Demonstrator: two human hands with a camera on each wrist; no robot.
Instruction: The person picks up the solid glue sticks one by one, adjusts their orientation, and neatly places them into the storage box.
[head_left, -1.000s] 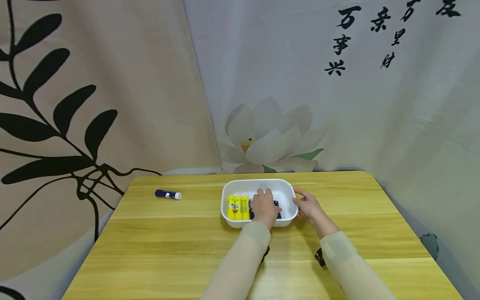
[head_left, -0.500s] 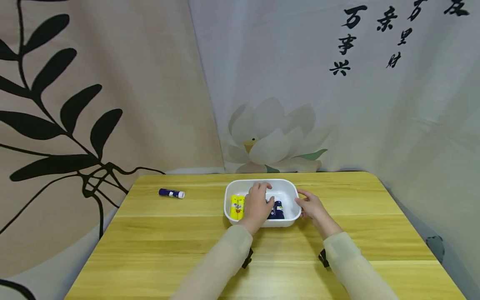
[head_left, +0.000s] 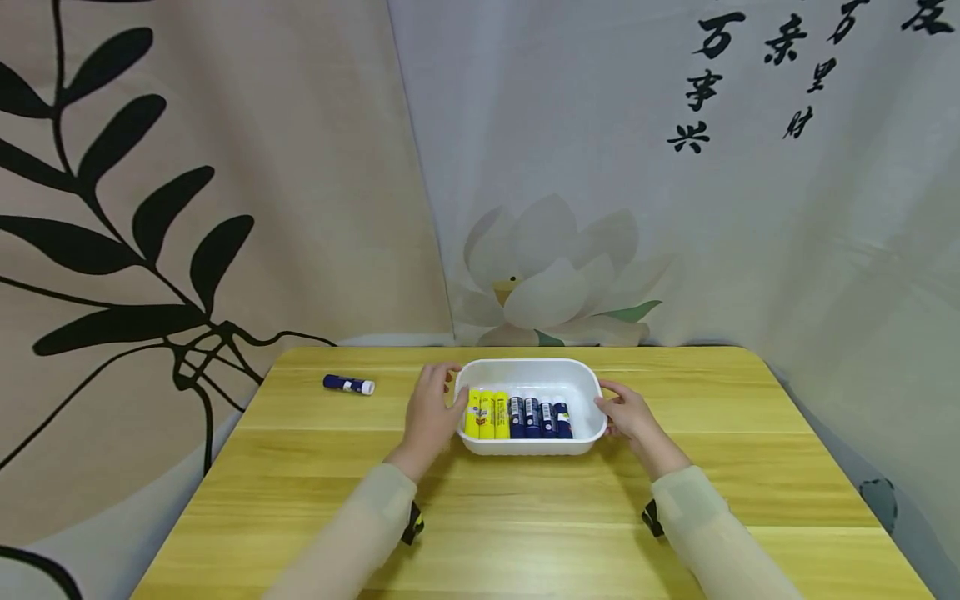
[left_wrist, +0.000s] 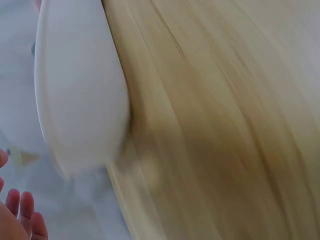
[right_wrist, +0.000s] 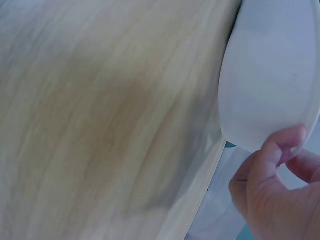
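Note:
A white plastic tray (head_left: 528, 447) stands on the table. Inside lie three yellow glue sticks (head_left: 487, 414) at the left and several dark blue glue sticks (head_left: 532, 418) beside them, all in one row. My left hand (head_left: 430, 417) is at the tray's left end with fingers spread; in the left wrist view its fingertips (left_wrist: 27, 202) are apart from the tray's wall. At the right end my right hand (head_left: 630, 417) pinches the rim between thumb and fingers, which the right wrist view shows up close.
Another dark blue glue stick (head_left: 348, 384) with a white end lies on the wooden table (head_left: 525, 517), near its far left corner. Behind the table's back edge hangs a printed cloth (head_left: 337, 167).
My left hand has come out of the tray and moved left to its left end, uncovering the row of glue sticks. My right hand has stayed on the right rim.

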